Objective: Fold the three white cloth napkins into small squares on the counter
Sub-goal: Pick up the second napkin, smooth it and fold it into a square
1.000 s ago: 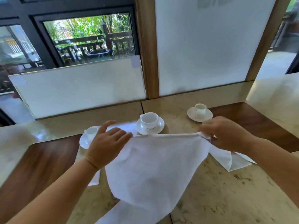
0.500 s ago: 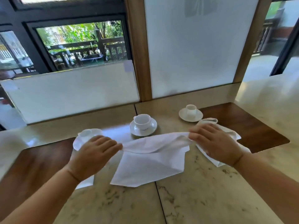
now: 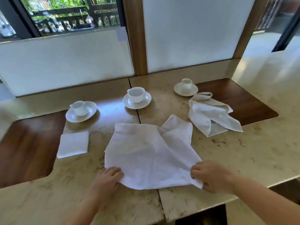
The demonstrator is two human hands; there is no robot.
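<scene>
Napkin (image 3: 146, 153) spread on counter (image 3: 243, 159), near corners apparently pinched by left hand (image 3: 106, 181), right hand (image 3: 212, 177).

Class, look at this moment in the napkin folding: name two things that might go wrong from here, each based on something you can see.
1. The spread napkin has its far right corner doubled over and creased; folding it as it lies would likely give a crooked square, unlike the folded napkin on the left.
2. The left hand and right hand grip its near edge; a big lift or sweep forward might knock the middle cup.
</scene>
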